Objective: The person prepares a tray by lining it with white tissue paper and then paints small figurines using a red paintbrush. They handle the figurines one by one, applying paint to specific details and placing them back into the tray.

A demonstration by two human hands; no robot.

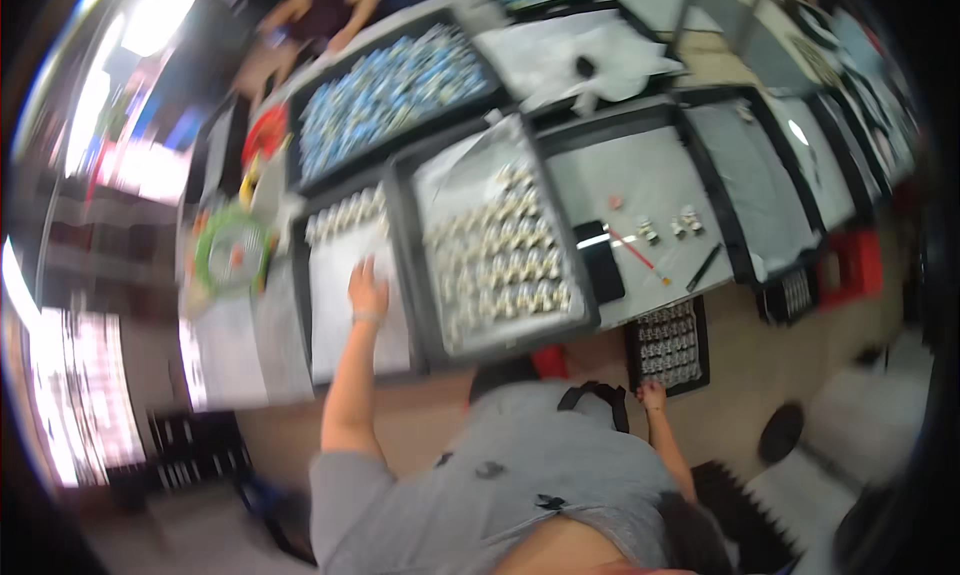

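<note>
Left hand (369,295), left of centre, is over the white paper in the left tray (303,295), fingers pointing up-frame and fairly close together. Blur hides the fingertips; can't tell if they pinch anything or touch the paper. A row of parts (345,215) lies just beyond them, at the tray's far end.

Right hand (652,395), lower right, is at the near edge of the small tray (703,350), which is full of similar parts in rows. Fingers look curled in narrow at the rim, but the grip is too small to read; can't tell if the tray is carried or resting on something.

Main risk: the small tray. If it's borne by that one edge, a tilt could slide the parts out of their rows. The right hand is also well apart from the left, so attention may be split.

Second risk: fingers pushing too far, or dragging the paper, could knock the left tray's row askew. A sleeve or forearm swung right could brush the packed middle tray (510,343). The black slab (600,275) and black stick (705,268), right of centre, lie near the table edge; a bump could drop them.
</note>
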